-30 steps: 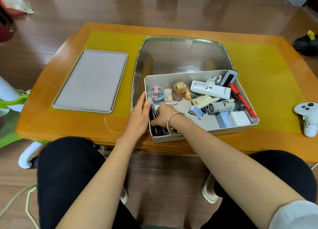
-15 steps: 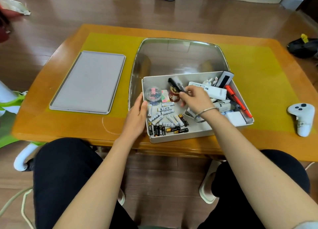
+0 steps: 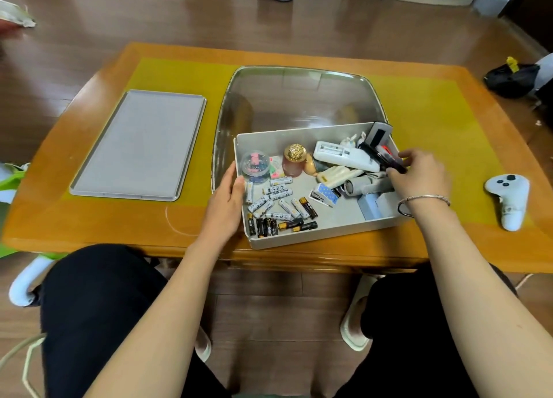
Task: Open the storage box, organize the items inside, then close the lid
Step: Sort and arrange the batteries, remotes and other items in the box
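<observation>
The grey storage box stands open at the table's front edge. Its flat grey lid lies on the table to the left. Several batteries lie loose in the box's left half, next to a clear round tub of clips and a gold-capped bottle. A white remote, rolls and small boxes crowd the right half. My left hand rests against the box's left wall. My right hand holds a black marker over the box's right side.
A clear glass tray sits just behind the box on the yellow mat. A white game controller lies at the table's right. A black bag is on the floor beyond the right corner. My legs are under the table's front edge.
My right hand lifted a black marker out of the battery corner and carried it across to the box's right side. My left hand stayed on the left wall.
</observation>
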`<state>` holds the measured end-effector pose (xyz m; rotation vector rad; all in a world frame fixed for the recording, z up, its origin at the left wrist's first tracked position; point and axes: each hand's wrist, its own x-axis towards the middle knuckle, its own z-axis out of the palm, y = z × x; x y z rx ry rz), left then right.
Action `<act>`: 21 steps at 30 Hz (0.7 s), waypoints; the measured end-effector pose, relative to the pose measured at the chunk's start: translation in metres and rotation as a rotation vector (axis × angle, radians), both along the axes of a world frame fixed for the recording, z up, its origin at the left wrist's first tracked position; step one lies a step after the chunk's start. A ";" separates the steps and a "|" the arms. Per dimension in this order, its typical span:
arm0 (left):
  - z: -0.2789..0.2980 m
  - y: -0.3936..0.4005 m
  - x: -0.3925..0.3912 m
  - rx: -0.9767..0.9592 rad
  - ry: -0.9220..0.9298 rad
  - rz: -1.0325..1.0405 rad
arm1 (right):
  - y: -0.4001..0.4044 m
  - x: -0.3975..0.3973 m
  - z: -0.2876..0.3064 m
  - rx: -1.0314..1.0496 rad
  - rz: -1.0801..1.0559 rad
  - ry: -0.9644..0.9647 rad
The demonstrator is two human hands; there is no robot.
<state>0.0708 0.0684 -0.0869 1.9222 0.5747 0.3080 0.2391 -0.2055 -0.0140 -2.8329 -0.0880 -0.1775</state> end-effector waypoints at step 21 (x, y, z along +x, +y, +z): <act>-0.003 -0.004 -0.003 0.008 0.027 0.032 | 0.090 -0.039 -0.018 -0.207 0.567 0.247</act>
